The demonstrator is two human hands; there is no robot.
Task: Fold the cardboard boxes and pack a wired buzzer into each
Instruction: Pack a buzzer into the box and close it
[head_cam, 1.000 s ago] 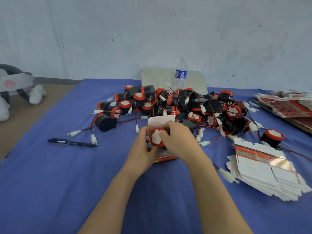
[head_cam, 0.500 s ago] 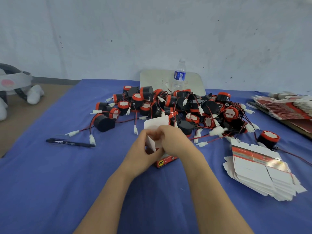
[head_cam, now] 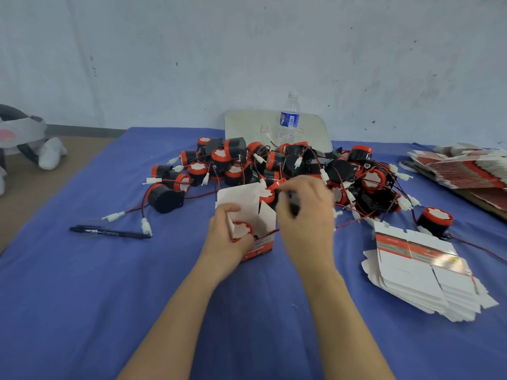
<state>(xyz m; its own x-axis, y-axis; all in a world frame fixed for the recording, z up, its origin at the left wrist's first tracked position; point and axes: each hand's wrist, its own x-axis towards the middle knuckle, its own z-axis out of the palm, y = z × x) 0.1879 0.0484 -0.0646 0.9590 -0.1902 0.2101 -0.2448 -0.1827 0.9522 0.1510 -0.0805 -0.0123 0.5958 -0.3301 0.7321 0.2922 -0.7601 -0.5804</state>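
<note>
Blue cloth (head_cam: 82,297) underlies the open box (head_cam: 260,246), which the left hand (head_cam: 227,239) grips with a buzzer (head_cam: 241,230) seated inside; just right of the box, the blurred right hand (head_cam: 304,218) curls on something I cannot tell, and should probably press all below the rim before closing the flaps (head_cam: 238,194).

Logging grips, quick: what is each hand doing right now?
Left hand: holds the box, buzzer inside.
Right hand: fingers curled, blurred; cannot tell what it holds.

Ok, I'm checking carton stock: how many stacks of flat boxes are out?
2. The near stack lies right of the right hand; the far stack sits further back, cut off by the picture's right edge, so more may be hidden.
</note>
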